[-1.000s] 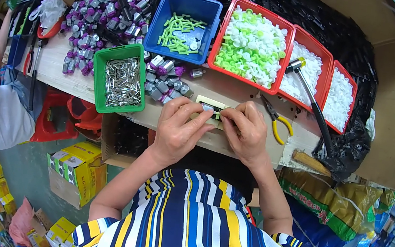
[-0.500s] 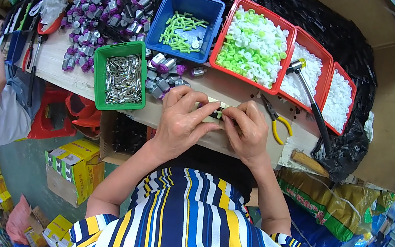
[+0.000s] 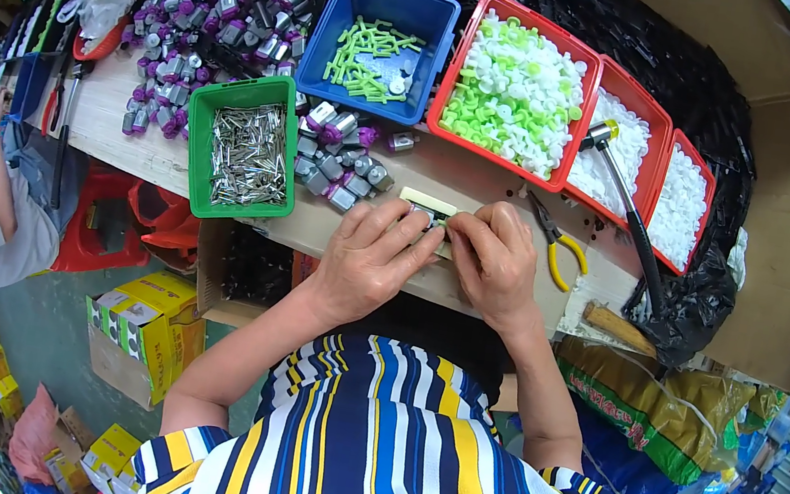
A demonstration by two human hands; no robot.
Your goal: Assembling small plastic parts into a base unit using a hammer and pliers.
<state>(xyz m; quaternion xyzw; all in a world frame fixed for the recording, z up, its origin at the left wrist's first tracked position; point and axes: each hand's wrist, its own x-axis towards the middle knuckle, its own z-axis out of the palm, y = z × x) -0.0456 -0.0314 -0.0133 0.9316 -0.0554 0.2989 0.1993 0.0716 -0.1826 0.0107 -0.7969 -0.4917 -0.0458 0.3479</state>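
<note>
Worktop (image 3: 603,276) full of supplies, so probably much left to do. To right of green box (image 3: 238,212), three red boxes (image 3: 490,158) with white or green caps (image 3: 516,87); beyond it, blue box (image 3: 360,104) with green sticks (image 3: 371,57); left of it, heap of grey-and-purple parts (image 3: 191,47). Also to its right, hammer (image 3: 632,212), lying across middle red box and partly in the way, then left hand (image 3: 365,261), right hand (image 3: 493,266) and pliers (image 3: 549,228). Both hands narrow, pinching small dark part (image 3: 438,217) at cream block (image 3: 430,201), right of green box. Seemingly unfinished; mostly covered, so cannot tell how far.

A head-worn fisheye camera looks steeply down past the striped shirt (image 3: 390,428) onto the nearby worktable (image 3: 150,160).
</note>
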